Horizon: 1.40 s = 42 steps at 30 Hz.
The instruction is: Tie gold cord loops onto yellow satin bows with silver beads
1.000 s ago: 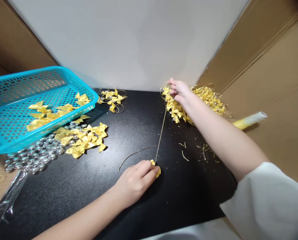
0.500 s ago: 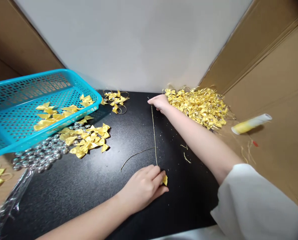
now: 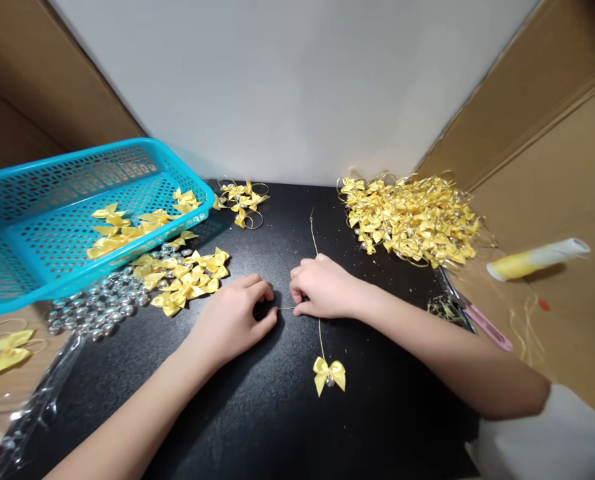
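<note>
My left hand (image 3: 234,319) and my right hand (image 3: 322,288) meet at the middle of the black table (image 3: 257,413), fingertips pinching a thin gold cord (image 3: 313,230) stretched between them. One end of the cord runs away toward the wall. The other end hangs toward me and ends in a small yellow ribbon bow (image 3: 330,374) with a silver bead, lying on the table just below my right hand.
A tilted blue plastic basket (image 3: 42,267) with several yellow bows stands at the left. Loose bows (image 3: 187,280) and silver beads (image 3: 94,310) lie beside it. A big heap of finished bows (image 3: 412,220) sits at the back right, with pink scissors (image 3: 487,328) and a yellow-white roll (image 3: 537,259).
My right hand came back from the far heap to the table's middle. My left hand let go of the bow, which now lies on the table, and pinches the cord instead.
</note>
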{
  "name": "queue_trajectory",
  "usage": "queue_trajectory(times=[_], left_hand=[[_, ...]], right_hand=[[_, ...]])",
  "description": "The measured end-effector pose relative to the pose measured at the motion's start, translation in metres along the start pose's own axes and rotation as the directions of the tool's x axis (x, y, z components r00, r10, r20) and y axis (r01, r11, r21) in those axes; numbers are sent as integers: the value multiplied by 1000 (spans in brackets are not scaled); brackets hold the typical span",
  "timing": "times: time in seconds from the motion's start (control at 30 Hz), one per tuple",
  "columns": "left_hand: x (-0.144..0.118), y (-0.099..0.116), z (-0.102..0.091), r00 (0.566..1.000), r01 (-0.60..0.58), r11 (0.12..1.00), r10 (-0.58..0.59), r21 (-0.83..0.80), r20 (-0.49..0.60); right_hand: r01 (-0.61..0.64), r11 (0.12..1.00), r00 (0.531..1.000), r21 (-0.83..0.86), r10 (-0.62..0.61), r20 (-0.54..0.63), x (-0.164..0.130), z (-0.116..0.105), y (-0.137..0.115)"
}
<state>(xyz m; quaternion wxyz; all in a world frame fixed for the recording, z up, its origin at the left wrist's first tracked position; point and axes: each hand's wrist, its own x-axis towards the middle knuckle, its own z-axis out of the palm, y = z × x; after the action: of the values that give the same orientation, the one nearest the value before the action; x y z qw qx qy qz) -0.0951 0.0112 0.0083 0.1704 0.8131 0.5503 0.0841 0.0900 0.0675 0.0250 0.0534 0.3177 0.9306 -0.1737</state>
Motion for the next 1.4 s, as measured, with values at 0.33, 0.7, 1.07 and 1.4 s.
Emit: queue_trajectory(times=[0.33,0.7,1.07,1.4], left_hand=[[-4,-24,-19,997,42,998,-39,41,-72],[-1,19,-10,956,-67,944,153,323,-250],[8,42,7,994,33,980,-53,194,97],[-4,50,40,986,47,756,-138,-653,-89]], right_hand=[[36,985,958,-171,-83,-276,28,24,-7],[-155,971,946,-184,93,-309,-16,19,-11],[-319,886,835,337,431,-343,-70,27,-19],[-116,512,684,851,662,-306,-81,41,-30]])
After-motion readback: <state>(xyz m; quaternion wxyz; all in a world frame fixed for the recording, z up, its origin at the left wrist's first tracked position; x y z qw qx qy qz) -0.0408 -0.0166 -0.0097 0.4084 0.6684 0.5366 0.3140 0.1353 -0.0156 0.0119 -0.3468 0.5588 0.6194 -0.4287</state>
